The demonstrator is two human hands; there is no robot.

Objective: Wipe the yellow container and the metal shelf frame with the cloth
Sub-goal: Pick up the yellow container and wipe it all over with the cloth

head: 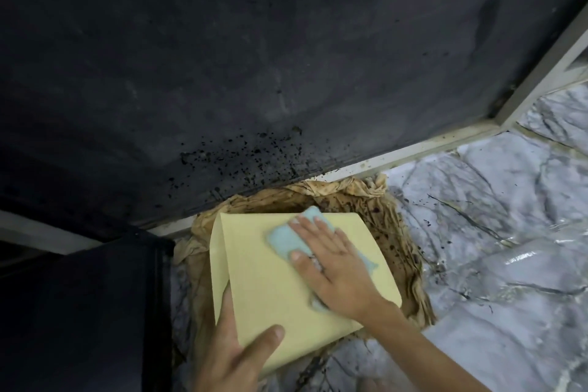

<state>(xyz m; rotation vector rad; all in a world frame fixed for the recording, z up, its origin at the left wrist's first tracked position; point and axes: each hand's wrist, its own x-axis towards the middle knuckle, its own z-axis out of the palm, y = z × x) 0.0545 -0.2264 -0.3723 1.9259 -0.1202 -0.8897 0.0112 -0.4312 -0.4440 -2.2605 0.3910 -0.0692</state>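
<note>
A pale yellow container (273,277) lies tilted in the lower middle, its broad flat side facing up. My left hand (238,350) grips its near left edge, thumb on top and fingers around the side. My right hand (337,267) lies flat on a light blue cloth (286,239) and presses it against the container's upper face. The cloth pokes out beyond my fingertips and by my wrist. The grey metal shelf frame (423,149) runs diagonally behind the container, with another bar (547,64) rising toward the upper right.
Stained, crumpled brown paper (391,219) lies under the container. A dark spattered panel (254,57) fills the upper view. A dark box-like object (82,312) stands at lower left. Marble-patterned plastic sheeting (509,232) covers the surface on the right.
</note>
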